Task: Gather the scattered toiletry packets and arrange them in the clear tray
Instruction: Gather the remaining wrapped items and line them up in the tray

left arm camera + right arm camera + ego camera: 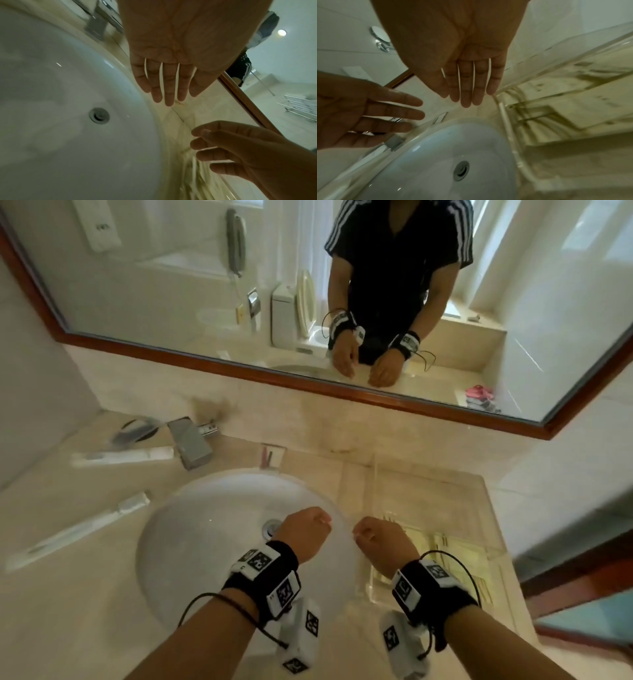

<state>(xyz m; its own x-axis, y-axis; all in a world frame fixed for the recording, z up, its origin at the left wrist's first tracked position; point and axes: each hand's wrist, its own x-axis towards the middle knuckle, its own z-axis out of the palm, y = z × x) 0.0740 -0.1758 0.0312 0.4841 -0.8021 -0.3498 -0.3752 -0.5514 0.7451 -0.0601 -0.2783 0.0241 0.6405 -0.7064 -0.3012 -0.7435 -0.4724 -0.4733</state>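
Bare and straight, our fingers hold nothing. Both hands are loose and flat. Our left hand hangs over the sink. Our right hand hangs by the near left corner of the tray, not touching it.

Some flat packets lie in the tray already. They look like thin pale paper with small dark print. More wait on the surface to our left, well apart from the tray: two long white packets, one near the tap and one by the sink rim. A small packet lies behind the sink.

What could go wrong? We think the long packets are light and slippy. If we pinch one at its end, it could droop and slide out. To bring them to the tray we must carry them across the sink. If we drop one there, it may slide down the smooth white bowl to the metal drain. It could get wet too.

The tray is clear hard plastic, so its walls are hard to see. We could bump a wall and push the tray along the smooth stone surface.
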